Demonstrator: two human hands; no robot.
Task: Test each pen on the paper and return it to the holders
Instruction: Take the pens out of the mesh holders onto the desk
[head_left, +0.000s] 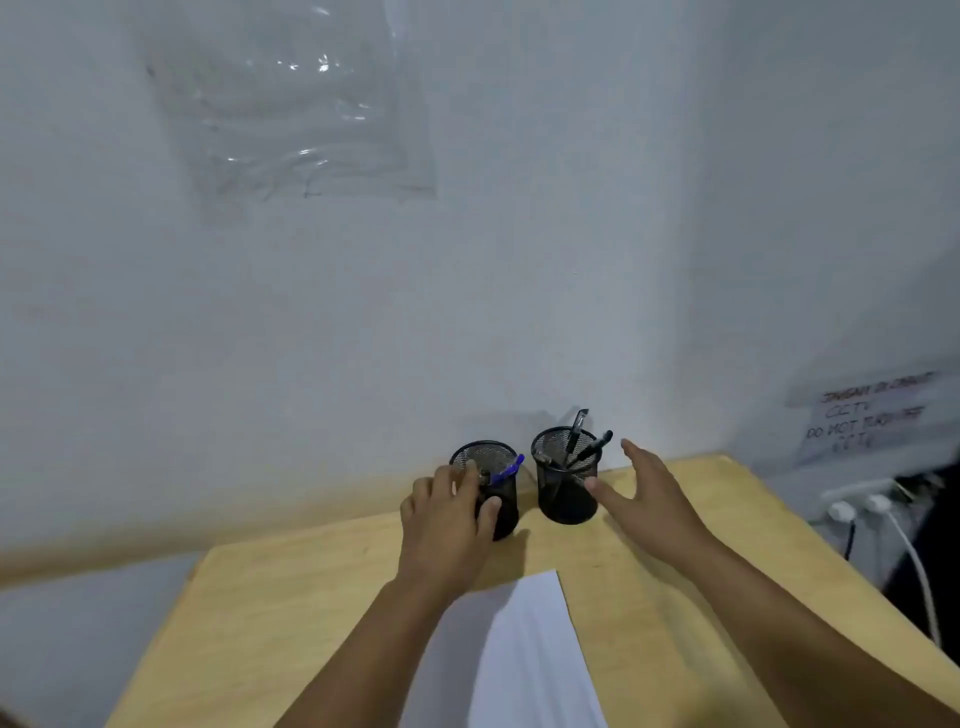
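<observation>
Nearest the camera: white sheet of paper (524, 654), lying flat on pale wooden desk top (291, 597), running off the bottom edge of the view, far corner pointing toward the holders. Both bare forearms reaching forward over the desk, left one crossing the paper's left part. Left hand (447, 519) wrapped around left black wire-mesh cylindrical pen holder (493, 493): thumb on the near right side of the mesh wall, fingers curled over the rim at the left. Blue pen (508, 471) leaning out over that holder's right rim; a small metallic item beside it inside, too blurred to identify. Right hand (649, 493) spread flat, holding nothing, fingers extended, thumb tip at or just short of the right wall of right black wire-mesh cylindrical pen holder (566, 480); contact cannot be confirmed. Two black pens (584, 441) standing tilted in the right holder, tops leaning right. Holders upright, just beside each other with a narrow gap, at the far edge of the desk against pale grey wall (467, 286). Farther up the wall, clear wrinkled plastic sheet (291, 104). At far right, handwritten paper notice (872, 415) and white plugs with cables (857, 509) below it.
</observation>
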